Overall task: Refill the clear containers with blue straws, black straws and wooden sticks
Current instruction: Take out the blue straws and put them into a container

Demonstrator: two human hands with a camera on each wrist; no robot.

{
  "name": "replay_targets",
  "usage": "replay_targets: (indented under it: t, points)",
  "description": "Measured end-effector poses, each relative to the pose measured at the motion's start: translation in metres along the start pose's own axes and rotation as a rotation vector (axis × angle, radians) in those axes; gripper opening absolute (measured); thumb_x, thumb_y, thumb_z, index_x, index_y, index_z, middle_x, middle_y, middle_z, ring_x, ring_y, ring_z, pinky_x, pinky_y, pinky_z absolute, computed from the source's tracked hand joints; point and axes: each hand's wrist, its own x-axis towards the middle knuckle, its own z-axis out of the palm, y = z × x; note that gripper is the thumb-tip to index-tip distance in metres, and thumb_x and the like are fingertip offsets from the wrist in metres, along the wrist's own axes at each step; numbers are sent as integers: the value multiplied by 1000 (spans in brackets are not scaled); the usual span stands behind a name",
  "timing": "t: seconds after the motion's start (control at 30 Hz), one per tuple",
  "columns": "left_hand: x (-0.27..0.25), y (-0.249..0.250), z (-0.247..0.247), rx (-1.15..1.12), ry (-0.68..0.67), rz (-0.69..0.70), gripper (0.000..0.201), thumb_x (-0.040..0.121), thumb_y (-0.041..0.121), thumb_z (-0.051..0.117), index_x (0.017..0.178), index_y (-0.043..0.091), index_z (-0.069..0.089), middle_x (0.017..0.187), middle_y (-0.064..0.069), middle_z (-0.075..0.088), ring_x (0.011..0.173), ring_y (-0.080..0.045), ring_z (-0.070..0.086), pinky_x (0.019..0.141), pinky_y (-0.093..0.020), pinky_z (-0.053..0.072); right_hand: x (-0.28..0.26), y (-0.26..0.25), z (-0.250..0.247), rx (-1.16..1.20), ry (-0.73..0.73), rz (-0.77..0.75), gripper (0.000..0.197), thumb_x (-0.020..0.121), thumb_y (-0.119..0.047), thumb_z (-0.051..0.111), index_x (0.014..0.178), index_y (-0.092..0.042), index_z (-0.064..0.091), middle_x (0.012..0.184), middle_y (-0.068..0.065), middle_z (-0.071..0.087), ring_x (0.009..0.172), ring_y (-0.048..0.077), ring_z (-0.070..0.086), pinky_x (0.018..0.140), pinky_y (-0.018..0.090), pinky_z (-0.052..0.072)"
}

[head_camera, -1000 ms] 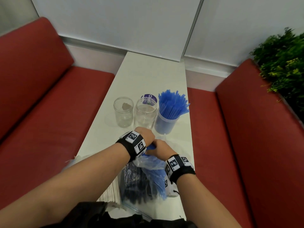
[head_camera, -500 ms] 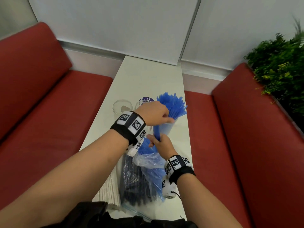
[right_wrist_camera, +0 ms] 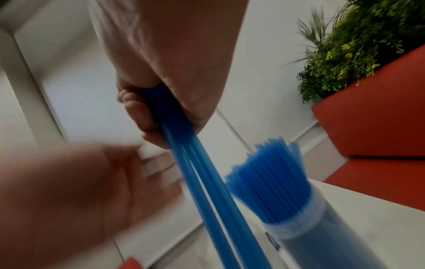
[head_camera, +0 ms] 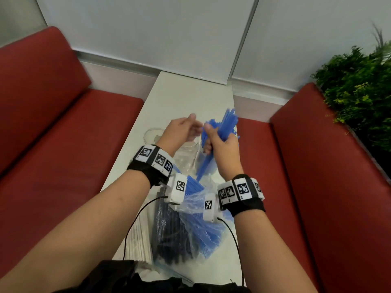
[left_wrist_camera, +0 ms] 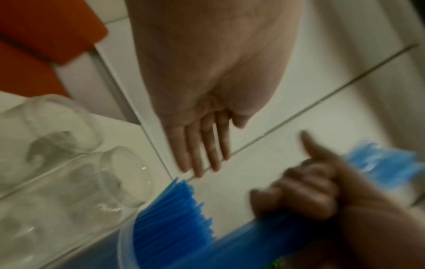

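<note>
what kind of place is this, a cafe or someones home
Probably a cafe or diner booth, though that is a guess: red padded bench seats flank a narrow white table, a planter of greenery tops one seat back, and blue straws fill a clear container.

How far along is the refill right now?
Blue container already packed with blue straws. Right hand grips another blue bundle; left hand open beside it. Two clear jars lack straws; black straws still bagged, wooden sticks untouched.

Red benches (head_camera: 63, 144) flank white table (head_camera: 190, 92); plant (head_camera: 355, 92) right.
</note>
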Motion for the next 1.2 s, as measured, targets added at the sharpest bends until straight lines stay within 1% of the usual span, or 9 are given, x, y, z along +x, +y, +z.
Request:
replay_targets:
  t: [0.13,0.23,0.3,0.37,0.53,0.8,0.97,1.1,1.2]
  points:
    - [-6,-33,-3,-44,-184,-430,67,101,54,34,114,-5,65,103,-15,69,93,-30,65,100,-45,49,10,-38,4,158,6,-54,41,90,-36,77,64,-23,48,56,2,44,49,19,43,55,33,46]
    - [-13,-44,5,-375,-267,-552,59,102,48,39,91,-3,66,83,-14,67,77,-27,68,70,-33,61,8,-43,11,187,-5,-78,42,94,-29,73,68,-18,42,55,3,42,49,21,42,58,37,47]
    - [-14,-43,9,-407,-251,-576,45,101,39,47,81,3,64,71,-8,65,59,-18,66,47,-22,54,7,-43,13,186,3,-76,41,94,-27,73,69,-16,42,55,3,41,50,21,41,60,38,47]
    - [-14,-42,11,-443,-219,-576,35,99,32,51,78,5,60,63,-5,61,47,-12,59,39,-17,47,10,-47,12,197,0,-81,41,93,-28,74,70,-17,42,56,3,42,49,21,42,62,39,46]
    - [-9,-44,16,-670,-210,-669,39,97,27,54,71,2,69,64,-6,64,49,-13,63,39,-19,51,14,-48,14,195,-30,-104,41,94,-27,73,68,-18,43,54,2,41,49,20,41,61,38,47]
    - [0,-55,18,-754,-313,-772,39,100,35,50,77,6,60,62,-2,53,34,-3,39,24,-13,25,21,-39,4,162,-50,-71,39,94,-24,73,68,-18,44,57,2,43,51,19,42,60,35,46]
    - [5,-67,16,-641,-209,-753,31,100,29,50,77,9,48,57,0,46,31,-2,30,25,-12,17,39,-52,-16,260,-69,-54,31,92,-24,75,73,-16,52,59,2,50,53,18,50,63,33,52]
    - [14,-81,19,-557,-119,-673,26,102,22,45,84,4,52,63,-5,50,39,-8,43,29,-14,29,56,-51,-28,229,-81,-48,35,92,-32,75,74,-18,49,57,-1,43,52,17,42,63,33,49]
    - [15,-103,24,-251,-58,-592,25,102,16,44,96,-2,59,77,-14,59,57,-19,58,48,-24,52,65,-34,-33,113,-50,-39,39,93,-35,74,70,-19,48,57,1,44,54,17,43,64,33,49]
